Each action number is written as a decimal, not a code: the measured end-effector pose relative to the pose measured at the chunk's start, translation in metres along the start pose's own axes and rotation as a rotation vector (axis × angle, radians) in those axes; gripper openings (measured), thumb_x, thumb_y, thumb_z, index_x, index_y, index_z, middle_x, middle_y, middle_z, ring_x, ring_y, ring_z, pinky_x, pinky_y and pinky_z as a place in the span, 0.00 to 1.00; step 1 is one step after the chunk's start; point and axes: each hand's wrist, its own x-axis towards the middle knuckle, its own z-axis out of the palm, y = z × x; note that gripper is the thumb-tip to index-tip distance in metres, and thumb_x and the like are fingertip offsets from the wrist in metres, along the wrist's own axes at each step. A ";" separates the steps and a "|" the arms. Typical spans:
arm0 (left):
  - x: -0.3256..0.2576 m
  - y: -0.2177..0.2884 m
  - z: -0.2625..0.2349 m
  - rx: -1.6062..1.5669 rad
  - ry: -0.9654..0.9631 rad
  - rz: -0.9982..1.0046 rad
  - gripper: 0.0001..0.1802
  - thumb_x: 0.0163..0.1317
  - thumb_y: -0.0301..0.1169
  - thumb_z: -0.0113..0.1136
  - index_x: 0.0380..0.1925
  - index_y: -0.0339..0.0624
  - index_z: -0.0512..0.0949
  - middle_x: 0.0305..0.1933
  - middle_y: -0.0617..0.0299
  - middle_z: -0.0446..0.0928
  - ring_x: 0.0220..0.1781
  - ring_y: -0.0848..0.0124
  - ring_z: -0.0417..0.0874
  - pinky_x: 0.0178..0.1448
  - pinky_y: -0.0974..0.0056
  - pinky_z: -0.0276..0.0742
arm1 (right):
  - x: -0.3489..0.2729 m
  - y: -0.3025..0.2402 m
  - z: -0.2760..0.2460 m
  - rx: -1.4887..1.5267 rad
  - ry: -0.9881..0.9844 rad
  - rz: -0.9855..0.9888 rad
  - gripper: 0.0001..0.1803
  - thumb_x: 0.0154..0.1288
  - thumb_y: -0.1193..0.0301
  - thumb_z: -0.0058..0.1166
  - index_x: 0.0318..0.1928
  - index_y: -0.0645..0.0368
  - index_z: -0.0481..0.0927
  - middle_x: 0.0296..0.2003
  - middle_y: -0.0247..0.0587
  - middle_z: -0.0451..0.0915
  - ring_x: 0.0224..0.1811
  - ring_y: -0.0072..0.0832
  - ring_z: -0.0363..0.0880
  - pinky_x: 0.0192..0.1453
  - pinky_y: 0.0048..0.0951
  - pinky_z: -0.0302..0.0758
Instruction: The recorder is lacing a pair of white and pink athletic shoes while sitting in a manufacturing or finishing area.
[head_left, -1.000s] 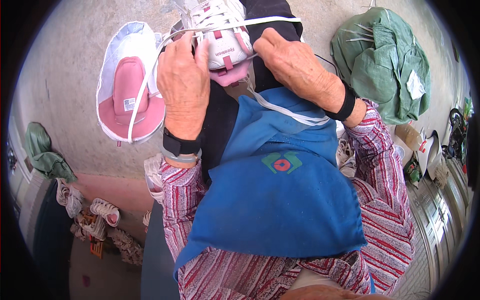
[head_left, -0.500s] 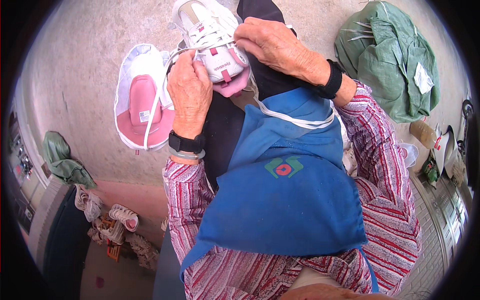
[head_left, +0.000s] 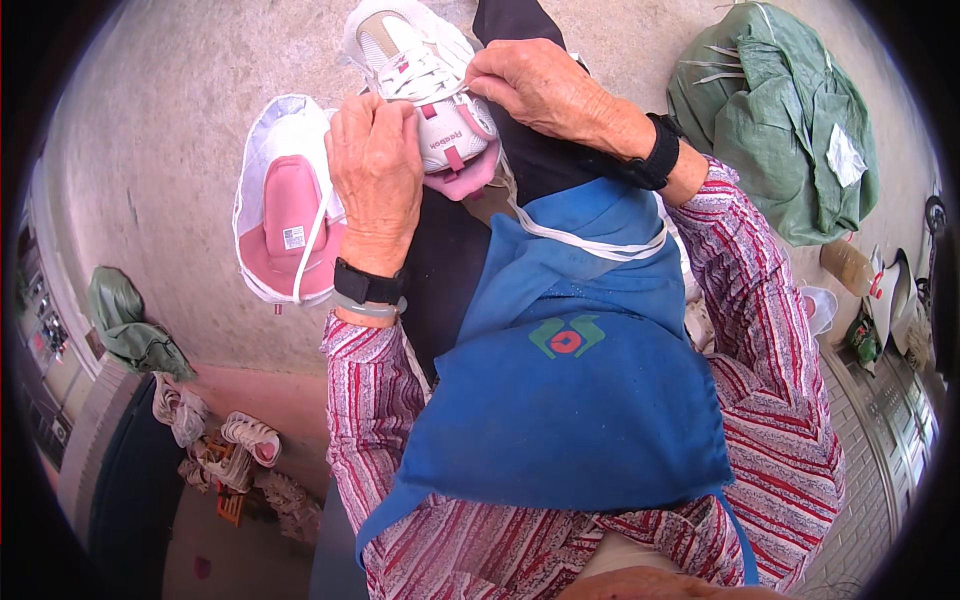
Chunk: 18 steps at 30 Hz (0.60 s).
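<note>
A white sneaker (head_left: 441, 138) with a pink collar rests toe away over my dark-trousered legs. My left hand (head_left: 378, 165) is at the left side of its tongue, thumb and fingers pinched together on the shoelace. On the other side my right hand (head_left: 545, 95) pinches the shoelace (head_left: 430, 92) by the eyelets. My fingers partly hide the lace ends. A loose white lace (head_left: 590, 241) trails from the shoe over my blue apron (head_left: 570, 410). Left of my left hand lies a second white shoe (head_left: 256, 190) with a pink insole, a lace hanging across it.
A large green woven sack (head_left: 770, 130) stands on the concrete floor at the right. Further right are a plastic bottle (head_left: 846, 266) and other items. At the lower left several shoes (head_left: 250, 437) sit below a green cloth or sack (head_left: 130, 320).
My left hand has moved slightly up and left along the lace, and the lace loop beside it no longer shows. The second shoe has shifted a little. My right hand stays nearly in place.
</note>
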 end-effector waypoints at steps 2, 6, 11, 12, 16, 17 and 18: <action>-0.004 0.010 0.001 -0.095 0.049 0.021 0.08 0.53 0.23 0.61 0.35 0.38 0.76 0.32 0.57 0.73 0.29 0.63 0.76 0.33 0.63 0.73 | -0.003 -0.001 -0.002 -0.041 0.009 0.002 0.11 0.62 0.68 0.52 0.35 0.65 0.80 0.30 0.48 0.79 0.33 0.43 0.79 0.39 0.35 0.75; -0.023 0.039 -0.007 -0.650 -0.207 -0.503 0.05 0.58 0.24 0.58 0.33 0.35 0.72 0.31 0.54 0.74 0.25 0.65 0.80 0.30 0.63 0.73 | 0.004 -0.001 -0.003 -0.032 -0.029 0.058 0.11 0.62 0.67 0.52 0.35 0.65 0.80 0.31 0.48 0.80 0.33 0.43 0.79 0.39 0.35 0.75; -0.031 0.060 -0.014 -0.919 -0.339 -0.645 0.04 0.64 0.25 0.54 0.35 0.34 0.73 0.35 0.59 0.80 0.35 0.75 0.82 0.36 0.72 0.77 | 0.012 0.000 0.004 -0.123 -0.045 0.016 0.11 0.62 0.67 0.52 0.34 0.64 0.79 0.30 0.50 0.79 0.32 0.44 0.79 0.37 0.36 0.74; -0.034 0.059 -0.012 -0.917 -0.337 -0.648 0.04 0.64 0.25 0.54 0.35 0.34 0.73 0.35 0.59 0.80 0.35 0.75 0.82 0.36 0.72 0.77 | 0.012 -0.001 0.003 -0.120 -0.047 0.013 0.11 0.62 0.67 0.52 0.34 0.64 0.79 0.30 0.50 0.79 0.32 0.44 0.79 0.37 0.36 0.74; -0.040 0.037 -0.011 -1.218 -0.240 -0.892 0.07 0.66 0.25 0.52 0.40 0.32 0.71 0.37 0.55 0.78 0.36 0.73 0.81 0.43 0.70 0.79 | 0.010 -0.003 -0.002 -0.041 0.038 0.055 0.10 0.60 0.68 0.52 0.28 0.63 0.78 0.25 0.54 0.78 0.29 0.48 0.79 0.33 0.43 0.75; -0.037 0.033 -0.013 -1.258 -0.197 -0.891 0.08 0.66 0.25 0.52 0.41 0.31 0.71 0.38 0.55 0.78 0.36 0.73 0.81 0.44 0.70 0.79 | 0.007 -0.003 -0.004 -0.044 0.044 0.054 0.10 0.59 0.69 0.52 0.28 0.63 0.77 0.24 0.54 0.78 0.29 0.48 0.79 0.34 0.43 0.75; -0.031 0.029 -0.016 -1.295 -0.154 -0.891 0.09 0.66 0.26 0.52 0.42 0.31 0.72 0.39 0.55 0.78 0.37 0.73 0.81 0.44 0.69 0.79 | 0.005 -0.002 -0.002 -0.049 0.038 0.059 0.10 0.59 0.69 0.52 0.28 0.63 0.77 0.24 0.54 0.78 0.29 0.48 0.79 0.34 0.43 0.75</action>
